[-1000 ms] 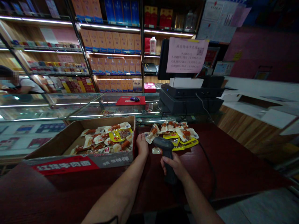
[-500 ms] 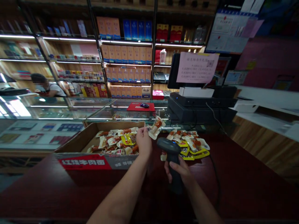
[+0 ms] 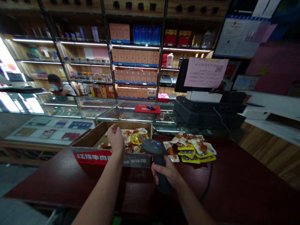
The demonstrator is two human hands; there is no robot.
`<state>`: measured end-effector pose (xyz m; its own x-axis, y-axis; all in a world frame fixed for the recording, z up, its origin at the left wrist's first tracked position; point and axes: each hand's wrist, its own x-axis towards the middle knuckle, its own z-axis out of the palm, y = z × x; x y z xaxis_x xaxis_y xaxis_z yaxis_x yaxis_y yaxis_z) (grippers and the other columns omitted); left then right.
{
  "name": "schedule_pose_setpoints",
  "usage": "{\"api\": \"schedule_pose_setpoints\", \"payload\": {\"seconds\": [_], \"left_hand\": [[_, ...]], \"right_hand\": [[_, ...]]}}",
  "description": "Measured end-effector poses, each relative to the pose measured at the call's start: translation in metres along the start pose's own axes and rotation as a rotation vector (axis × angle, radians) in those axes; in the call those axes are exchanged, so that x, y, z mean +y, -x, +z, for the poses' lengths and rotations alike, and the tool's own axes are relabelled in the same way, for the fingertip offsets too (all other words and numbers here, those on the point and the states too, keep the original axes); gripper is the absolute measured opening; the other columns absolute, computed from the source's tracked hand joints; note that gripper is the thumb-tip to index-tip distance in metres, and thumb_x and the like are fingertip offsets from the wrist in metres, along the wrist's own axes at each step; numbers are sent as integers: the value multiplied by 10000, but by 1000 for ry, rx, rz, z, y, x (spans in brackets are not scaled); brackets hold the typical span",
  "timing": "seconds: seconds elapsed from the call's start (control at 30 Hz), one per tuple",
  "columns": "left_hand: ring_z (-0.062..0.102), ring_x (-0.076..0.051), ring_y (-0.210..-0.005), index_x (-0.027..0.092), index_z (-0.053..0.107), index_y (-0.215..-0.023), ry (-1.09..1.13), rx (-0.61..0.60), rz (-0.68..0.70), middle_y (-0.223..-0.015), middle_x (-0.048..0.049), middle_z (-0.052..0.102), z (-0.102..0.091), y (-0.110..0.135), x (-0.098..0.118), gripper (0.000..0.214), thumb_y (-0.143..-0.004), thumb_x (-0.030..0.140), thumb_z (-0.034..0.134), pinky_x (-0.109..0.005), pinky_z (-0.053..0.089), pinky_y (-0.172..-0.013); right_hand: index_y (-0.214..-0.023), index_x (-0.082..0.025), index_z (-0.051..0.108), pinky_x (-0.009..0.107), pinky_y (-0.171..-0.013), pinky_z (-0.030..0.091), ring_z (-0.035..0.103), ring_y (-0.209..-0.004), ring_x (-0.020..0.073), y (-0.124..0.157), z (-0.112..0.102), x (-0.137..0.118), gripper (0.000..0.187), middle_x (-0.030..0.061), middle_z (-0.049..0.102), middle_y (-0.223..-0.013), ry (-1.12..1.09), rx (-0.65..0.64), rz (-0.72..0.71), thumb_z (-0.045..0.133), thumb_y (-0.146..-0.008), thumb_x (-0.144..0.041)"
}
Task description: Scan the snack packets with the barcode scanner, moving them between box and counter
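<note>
My right hand point(image 3: 167, 170) grips a dark barcode scanner point(image 3: 154, 148) by its handle; a small blue light shows on its head. Over the left part of a cardboard box point(image 3: 93, 156), my left hand point(image 3: 115, 137) has its fingers curled; anything in them is hidden from view. Inside the box lie sealed snack packets point(image 3: 127, 134) with brownish sausage-like contents and a yellow packet point(image 3: 139, 138). Right of the scanner is a pile of similar clear packets point(image 3: 202, 147), with several yellow packets point(image 3: 191, 160) at its front.
Dark red table point(image 3: 225, 187) under the box and pile. Beyond it stands a glass counter point(image 3: 126, 109) with a red mouse pad point(image 3: 140, 108). A monitor point(image 3: 182, 75) bearing a pink notice is at the right. Behind the counter at left, a person point(image 3: 62, 87) leans forward.
My left hand has moved left, over the box; the packet it held up beside the scanner is no longer visible there. The scanner has shifted left, nearer the box. The camera view has shifted slightly.
</note>
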<state>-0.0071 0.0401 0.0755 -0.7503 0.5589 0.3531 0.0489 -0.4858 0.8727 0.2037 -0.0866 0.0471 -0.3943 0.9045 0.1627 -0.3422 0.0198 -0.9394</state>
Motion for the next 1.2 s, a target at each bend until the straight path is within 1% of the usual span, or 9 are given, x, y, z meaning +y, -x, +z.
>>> {"api": "schedule_pose_setpoints", "payload": {"seconds": [0.13,0.27,0.4,0.5,0.57,0.77,0.97,1.07,1.2], "left_hand": [[493,-183,-1145,169,553,-1051,-85,-58,213,-1182,-91,555,5,22,14,285,-769,204,533,-351,335,-1022],[494,-175,-1158,182,523,-1098,35,-242,280,-1272,-105,496,22,66,32,279,-825,210,469,-325,371,-996],[527,-179,-1109,188,571,-1019,-38,-602,295,-1188,-96,559,44,123,30,224,-851,207,423,-313,398,-957],[588,-185,-947,173,617,-903,-296,-930,209,-975,-89,638,63,160,12,178,-822,189,460,-300,430,-873],[592,-221,-920,151,634,-882,-552,-1051,128,-956,-120,636,77,175,-5,158,-762,229,567,-315,430,-846],[494,-368,-1089,94,634,-978,-1014,-1055,93,-1139,-246,541,100,188,-39,549,-646,531,651,-408,391,-882],[512,-310,-1098,94,594,-1044,-1200,-1087,173,-1149,-212,545,89,179,-43,407,-727,349,582,-346,412,-850],[584,-247,-990,124,600,-1003,-1201,-1089,128,-1046,-162,614,84,170,-44,289,-822,300,461,-302,429,-792],[568,-261,-1019,99,600,-1027,-1216,-1082,209,-1058,-169,611,81,166,-47,411,-817,432,483,-307,411,-852]], "right_hand": [[-952,-153,540,186,-309,403,501,-319,95,3,0,0,413,-38,600,-518,-18,16,4,720,-650,-370],[-969,-155,549,202,-324,428,504,-332,95,14,-11,-4,419,-37,598,-532,-16,64,-30,717,-661,-385],[-1022,-155,554,213,-342,441,508,-348,96,32,-37,-11,439,-32,598,-556,-13,217,-95,707,-683,-390],[-1020,-159,544,213,-345,450,499,-341,93,40,-63,-12,407,-37,596,-545,-16,367,-153,690,-712,-382],[-1019,-174,529,216,-347,463,505,-353,98,42,-79,-11,406,-45,601,-545,-22,452,-189,696,-708,-374],[-1018,-174,510,209,-350,475,502,-353,89,37,-102,1,407,-59,602,-538,-16,556,-214,695,-711,-368],[-1058,-168,507,208,-339,473,502,-339,88,38,-109,14,443,-65,601,-523,-51,538,-203,683,-713,-384],[-1034,-166,518,212,-331,470,507,-332,93,39,-113,17,445,-61,606,-521,-78,540,-187,696,-696,-395],[-1016,-168,523,208,-325,462,510,-330,95,39,-113,17,443,-59,609,-518,-96,562,-166,711,-687,-398]]}}
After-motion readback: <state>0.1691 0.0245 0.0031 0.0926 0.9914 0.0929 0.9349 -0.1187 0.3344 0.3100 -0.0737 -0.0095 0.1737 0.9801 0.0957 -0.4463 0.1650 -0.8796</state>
